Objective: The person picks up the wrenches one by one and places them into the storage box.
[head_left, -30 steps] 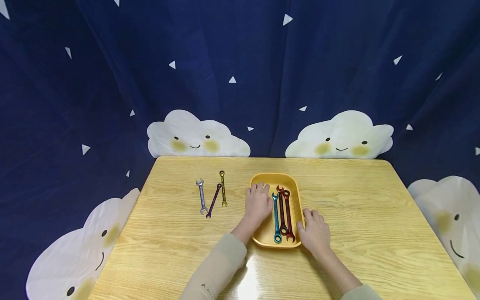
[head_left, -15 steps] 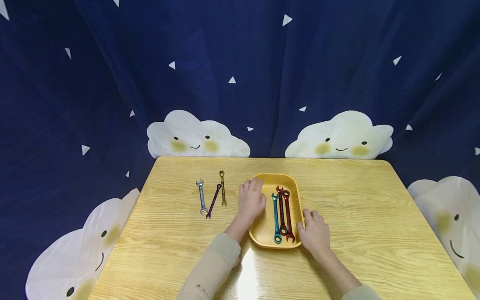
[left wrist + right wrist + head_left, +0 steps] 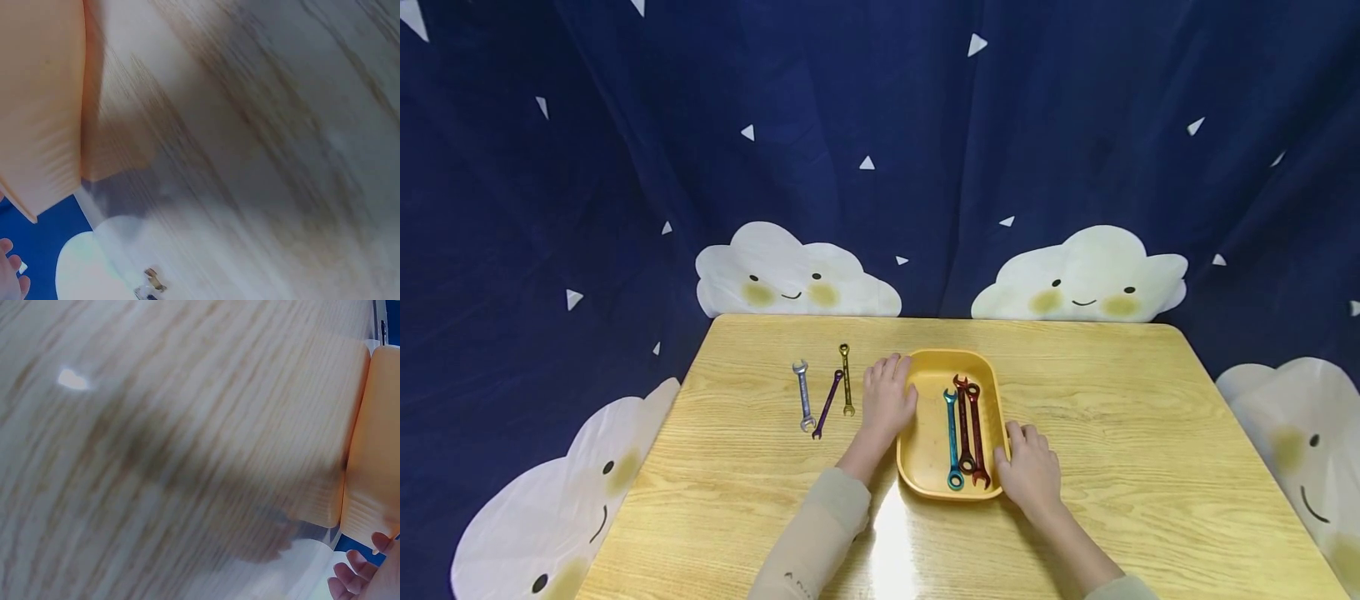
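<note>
A yellow plastic tray (image 3: 922,475) stands on the table. Inside lie a teal wrench (image 3: 952,437) and two red wrenches (image 3: 964,425), side by side. My left hand (image 3: 886,404) is at the tray's left rim with relaxed fingers and holds nothing; its fingertips (image 3: 14,262) show at the edge of the left wrist view. At the opposite rim rests my right hand (image 3: 1032,468), thumb on the edge and fingers loosely spread outside the wall. Left of the tray lie a silver wrench (image 3: 804,398), a purple wrench (image 3: 827,406) and a gold wrench (image 3: 847,382).
The light wooden table (image 3: 1120,417) extends past the tray on both sides. Behind it hangs a dark blue curtain (image 3: 820,100) with white triangles and smiling clouds (image 3: 1078,283). A bright light reflection lies on the tabletop in front of the tray.
My left hand has moved left, from over the tray's inside out to its left rim. My right hand and the wrenches have stayed in place.
</note>
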Action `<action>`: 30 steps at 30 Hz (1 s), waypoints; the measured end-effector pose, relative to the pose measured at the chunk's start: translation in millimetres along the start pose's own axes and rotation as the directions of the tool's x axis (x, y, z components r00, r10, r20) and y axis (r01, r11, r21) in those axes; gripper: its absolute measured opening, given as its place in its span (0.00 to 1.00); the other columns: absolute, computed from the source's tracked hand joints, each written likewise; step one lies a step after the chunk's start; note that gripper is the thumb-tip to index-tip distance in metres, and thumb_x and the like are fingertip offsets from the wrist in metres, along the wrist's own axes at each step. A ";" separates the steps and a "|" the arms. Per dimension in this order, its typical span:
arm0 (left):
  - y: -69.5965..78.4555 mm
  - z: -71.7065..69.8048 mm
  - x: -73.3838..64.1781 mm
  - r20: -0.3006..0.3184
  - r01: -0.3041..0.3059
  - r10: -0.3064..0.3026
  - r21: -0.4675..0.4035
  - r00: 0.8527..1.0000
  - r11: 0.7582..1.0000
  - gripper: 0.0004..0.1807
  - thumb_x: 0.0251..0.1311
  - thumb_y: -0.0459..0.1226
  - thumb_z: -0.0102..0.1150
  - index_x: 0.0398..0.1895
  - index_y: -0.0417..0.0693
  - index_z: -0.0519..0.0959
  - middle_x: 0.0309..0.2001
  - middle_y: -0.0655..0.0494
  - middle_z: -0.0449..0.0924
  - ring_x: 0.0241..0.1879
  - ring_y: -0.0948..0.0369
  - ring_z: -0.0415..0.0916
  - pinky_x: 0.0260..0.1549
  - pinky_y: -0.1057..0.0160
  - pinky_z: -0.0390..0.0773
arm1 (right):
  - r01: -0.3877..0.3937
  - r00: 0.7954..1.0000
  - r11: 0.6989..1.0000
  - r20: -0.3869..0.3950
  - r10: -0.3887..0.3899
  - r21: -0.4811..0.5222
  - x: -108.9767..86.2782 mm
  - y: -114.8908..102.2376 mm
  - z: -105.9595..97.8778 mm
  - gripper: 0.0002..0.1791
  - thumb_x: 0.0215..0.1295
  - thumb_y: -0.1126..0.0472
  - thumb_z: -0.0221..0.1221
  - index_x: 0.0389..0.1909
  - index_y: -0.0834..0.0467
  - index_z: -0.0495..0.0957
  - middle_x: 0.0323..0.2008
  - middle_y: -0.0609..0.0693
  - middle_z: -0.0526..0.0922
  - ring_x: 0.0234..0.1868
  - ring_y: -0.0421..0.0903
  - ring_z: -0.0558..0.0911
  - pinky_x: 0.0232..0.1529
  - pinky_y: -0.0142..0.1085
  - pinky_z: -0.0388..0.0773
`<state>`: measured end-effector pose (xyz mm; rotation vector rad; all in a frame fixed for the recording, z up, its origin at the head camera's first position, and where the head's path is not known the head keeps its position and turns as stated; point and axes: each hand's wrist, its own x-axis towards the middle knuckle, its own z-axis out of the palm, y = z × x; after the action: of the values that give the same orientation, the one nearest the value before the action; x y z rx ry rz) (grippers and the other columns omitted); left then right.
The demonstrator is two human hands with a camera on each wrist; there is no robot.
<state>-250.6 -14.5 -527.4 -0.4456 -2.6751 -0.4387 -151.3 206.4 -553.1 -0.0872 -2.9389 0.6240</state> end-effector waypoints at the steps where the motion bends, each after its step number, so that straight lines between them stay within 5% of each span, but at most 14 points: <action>1: -1.9 0.3 -0.3 -0.008 0.004 -0.004 -0.001 1.000 1.000 0.23 0.56 0.41 0.54 0.56 0.49 0.69 0.56 0.49 0.70 0.55 0.52 0.65 0.55 0.51 0.62 | -0.001 1.000 1.000 -0.001 0.001 0.001 0.0 -0.2 -0.1 0.23 0.62 0.55 0.48 0.56 0.61 0.65 0.50 0.64 0.69 0.49 0.62 0.69 0.42 0.55 0.67; 30: -58.6 -2.3 -8.6 -0.144 0.179 -0.189 -0.079 0.971 0.981 0.24 0.55 0.37 0.55 0.56 0.44 0.69 0.55 0.45 0.70 0.55 0.49 0.63 0.56 0.49 0.59 | 0.006 1.000 1.000 -0.027 -0.006 0.016 0.2 -0.7 -0.8 0.22 0.61 0.56 0.49 0.54 0.62 0.67 0.48 0.64 0.70 0.47 0.61 0.70 0.40 0.55 0.68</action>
<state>-263.7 -70.2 -542.9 -0.1739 -2.5696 -0.5919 -151.4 206.1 -552.0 -0.0844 -2.9067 0.6409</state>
